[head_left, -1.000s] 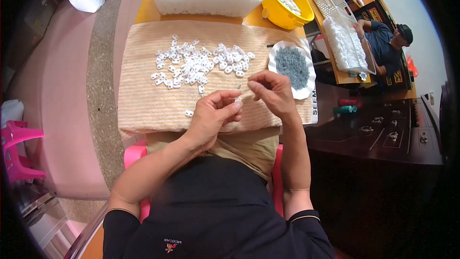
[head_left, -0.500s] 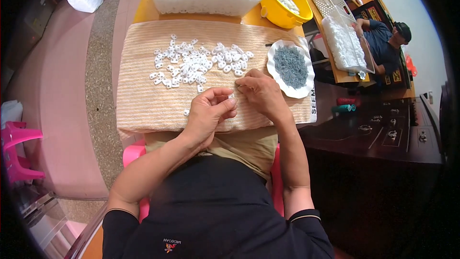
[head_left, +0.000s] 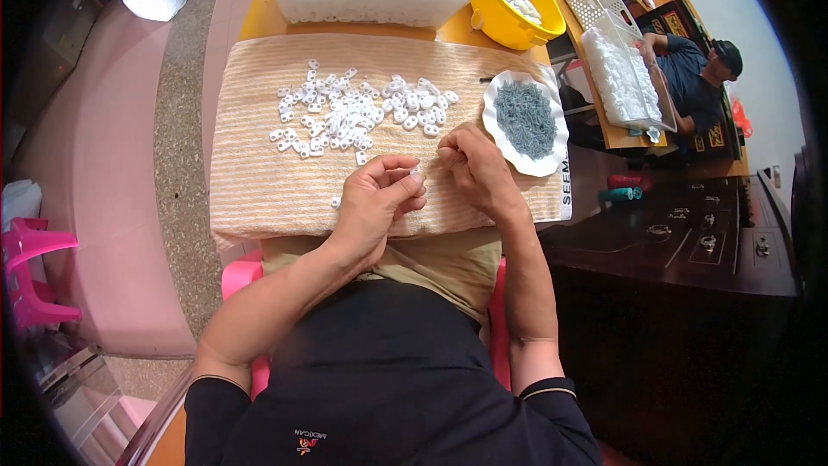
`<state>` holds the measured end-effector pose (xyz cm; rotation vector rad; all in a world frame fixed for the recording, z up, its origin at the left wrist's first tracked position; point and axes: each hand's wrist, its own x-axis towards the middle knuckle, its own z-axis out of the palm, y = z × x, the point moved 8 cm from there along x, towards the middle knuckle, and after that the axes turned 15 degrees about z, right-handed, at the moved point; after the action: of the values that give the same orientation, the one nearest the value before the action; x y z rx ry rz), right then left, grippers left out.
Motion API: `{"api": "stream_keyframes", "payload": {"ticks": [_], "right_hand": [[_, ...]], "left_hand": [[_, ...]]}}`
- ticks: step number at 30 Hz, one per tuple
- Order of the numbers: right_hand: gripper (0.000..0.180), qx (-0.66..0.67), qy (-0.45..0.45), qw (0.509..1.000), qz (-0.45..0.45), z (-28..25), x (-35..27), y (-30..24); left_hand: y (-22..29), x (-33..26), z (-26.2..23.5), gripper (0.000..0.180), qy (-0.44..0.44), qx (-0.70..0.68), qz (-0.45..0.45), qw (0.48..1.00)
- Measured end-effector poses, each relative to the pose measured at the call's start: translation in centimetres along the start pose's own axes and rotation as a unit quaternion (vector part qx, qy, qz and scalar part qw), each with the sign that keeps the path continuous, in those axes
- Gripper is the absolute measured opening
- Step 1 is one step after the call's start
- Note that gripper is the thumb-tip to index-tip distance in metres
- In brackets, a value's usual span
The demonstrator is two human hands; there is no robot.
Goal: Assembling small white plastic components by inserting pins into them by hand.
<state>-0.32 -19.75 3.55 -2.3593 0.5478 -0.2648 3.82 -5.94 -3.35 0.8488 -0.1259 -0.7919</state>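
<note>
My left hand [head_left: 379,198] is closed, with a small white plastic piece [head_left: 415,171] pinched between thumb and forefinger. Just to its right, my right hand [head_left: 479,171] is closed in a pinch, its fingertips pressed together; anything between them is too small to make out. The hands are a little apart, above a striped beige towel [head_left: 250,190]. Beyond them lies a loose pile of white two-holed plastic pieces [head_left: 341,116], with a cluster of rounded white pieces [head_left: 416,103] at its right. A scalloped white dish [head_left: 556,147] of thin grey pieces [head_left: 526,121] stands right of my right hand.
At the table's far side stand a clear bin [head_left: 371,13] full of white pieces and a yellow basin [head_left: 492,22]. One white piece [head_left: 335,202] lies beside my left hand. A co-worker [head_left: 690,78] sits at the right behind another clear bin [head_left: 617,78].
My right hand has shifted slightly right, away from my left. The white piece has moved a little within my left fingertips, showing less of itself now.
</note>
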Motion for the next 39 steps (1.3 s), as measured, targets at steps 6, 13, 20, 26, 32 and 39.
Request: {"api": "stream_keyframes", "payload": {"ticks": [6, 13, 20, 26, 32, 39], "right_hand": [[0.004, 0.065, -0.041, 0.997, -0.016, 0.3, -0.2, -0.4], [0.006, 0.172, -0.116, 0.978, 0.02, 1.5, -1.0, -1.0], [0.004, 0.185, -0.126, 0.975, 0.005, 1.2, -1.3, -1.7], [0.008, 0.213, -0.148, 0.962, 0.088, 1.4, -1.5, -1.1], [0.016, 0.319, -0.191, 0.919, 0.133, 2.2, -1.6, 0.1], [0.016, 0.378, -0.206, 0.89, 0.147, 2.8, -1.6, 0.1]], "left_hand": [[0.0, 0.0, -0.1, 0.016, -0.012, 0.014, 0.006, 1.0], [0.5, -0.1, 0.9, 0.02, -0.049, 0.041, 0.011, 0.998], [0.5, 0.0, 0.9, 0.018, -0.051, 0.03, 0.017, 0.998], [1.3, 0.2, 1.0, 0.017, -0.059, 0.072, 0.046, 0.995], [2.8, 0.2, 1.5, 0.019, -0.095, 0.208, 0.134, 0.964], [3.1, 0.1, 1.6, 0.021, -0.112, 0.238, 0.156, 0.952]]}}
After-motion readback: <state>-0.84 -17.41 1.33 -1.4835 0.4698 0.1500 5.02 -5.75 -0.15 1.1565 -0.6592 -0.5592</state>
